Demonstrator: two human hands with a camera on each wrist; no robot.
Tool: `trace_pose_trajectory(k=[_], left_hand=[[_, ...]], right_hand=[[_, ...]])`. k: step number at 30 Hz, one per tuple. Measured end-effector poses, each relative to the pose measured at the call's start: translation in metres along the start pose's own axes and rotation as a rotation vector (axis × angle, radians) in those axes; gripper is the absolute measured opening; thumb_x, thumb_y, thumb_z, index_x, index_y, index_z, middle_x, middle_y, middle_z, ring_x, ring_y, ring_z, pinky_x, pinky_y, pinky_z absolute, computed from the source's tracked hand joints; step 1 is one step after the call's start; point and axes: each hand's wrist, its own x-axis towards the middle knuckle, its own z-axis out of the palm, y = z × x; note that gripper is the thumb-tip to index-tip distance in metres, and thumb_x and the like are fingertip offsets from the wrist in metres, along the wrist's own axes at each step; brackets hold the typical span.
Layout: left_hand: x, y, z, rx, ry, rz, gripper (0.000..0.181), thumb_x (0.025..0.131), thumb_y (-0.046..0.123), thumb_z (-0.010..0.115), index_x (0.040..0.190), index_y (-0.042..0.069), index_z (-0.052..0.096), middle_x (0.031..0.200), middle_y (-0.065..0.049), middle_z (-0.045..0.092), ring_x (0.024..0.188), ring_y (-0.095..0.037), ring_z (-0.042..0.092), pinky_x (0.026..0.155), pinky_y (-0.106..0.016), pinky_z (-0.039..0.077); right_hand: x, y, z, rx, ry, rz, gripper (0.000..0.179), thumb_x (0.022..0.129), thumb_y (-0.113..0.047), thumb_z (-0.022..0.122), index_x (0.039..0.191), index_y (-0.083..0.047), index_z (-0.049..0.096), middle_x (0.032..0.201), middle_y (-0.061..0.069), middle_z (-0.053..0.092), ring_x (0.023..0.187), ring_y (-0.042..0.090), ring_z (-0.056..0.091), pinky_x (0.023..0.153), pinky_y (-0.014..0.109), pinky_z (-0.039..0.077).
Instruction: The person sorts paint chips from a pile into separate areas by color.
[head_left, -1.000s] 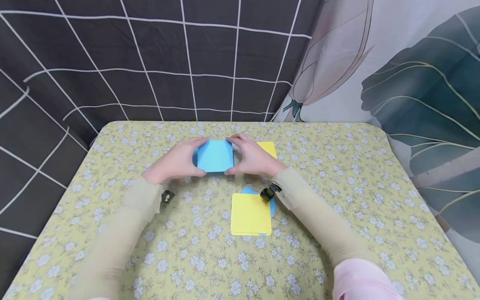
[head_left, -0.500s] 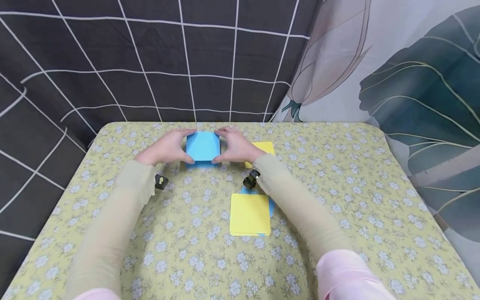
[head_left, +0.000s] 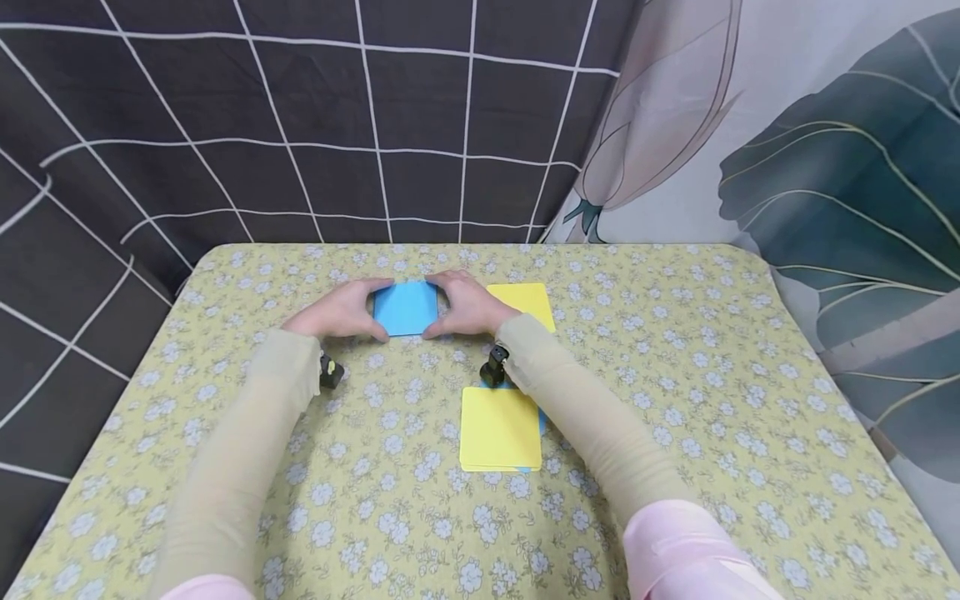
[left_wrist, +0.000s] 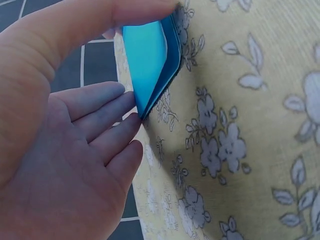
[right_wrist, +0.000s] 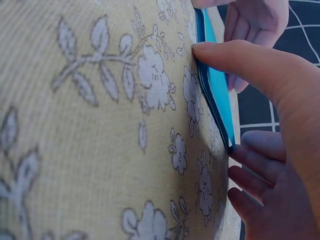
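A small stack of square blue cards (head_left: 406,308) is low over the far part of the table, held between two hands. My left hand (head_left: 341,308) grips its left side, thumb at the near corner and fingers at the far one. On the opposite side my right hand (head_left: 467,305) holds it the same way. Close up in the left wrist view, the blue cards (left_wrist: 145,55) lie slightly apart at their edges. The right wrist view shows the stack's blue edge (right_wrist: 220,95) at the cloth, with the right thumb on it.
Yellow cards (head_left: 500,429) lie nearer, on top of partly covered blue ones (head_left: 542,422). Behind the right hand is another yellow card (head_left: 522,300), partly hidden. A floral cloth (head_left: 405,517) covers the table, and a dark grid curtain (head_left: 315,100) hangs behind.
Both hands have moved the blue cards left. The stack went farther away, then came back slightly and lower, and its layers now line up more closely.
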Motion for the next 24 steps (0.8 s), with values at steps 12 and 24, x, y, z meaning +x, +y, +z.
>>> trace_pose_trajectory(k=[12, 24], left_hand=[[-0.001, 0.0, 0.002, -0.034, 0.011, 0.01, 0.104, 0.072, 0.015, 0.087, 0.157, -0.004, 0.03, 0.159, -0.026, 0.031, 0.137, -0.041, 0.041, 0.113, -0.052, 0.036], [-0.016, 0.023, 0.007, -0.018, 0.107, 0.075, 0.105, 0.072, 0.025, 0.093, 0.157, 0.003, 0.036, 0.159, -0.02, 0.035, 0.141, -0.043, 0.037, 0.111, -0.059, 0.037]], right_hand=[[-0.006, -0.004, -0.004, 0.028, 0.0, 0.018, 0.101, 0.078, -0.048, 0.083, 0.157, -0.004, 0.037, 0.158, 0.013, 0.039, 0.145, 0.028, 0.033, 0.118, 0.037, 0.03], [-0.028, -0.007, -0.024, -0.007, 0.045, -0.008, 0.097, 0.084, -0.055, 0.076, 0.158, -0.006, 0.036, 0.159, 0.014, 0.038, 0.148, 0.029, 0.03, 0.12, 0.041, 0.026]])
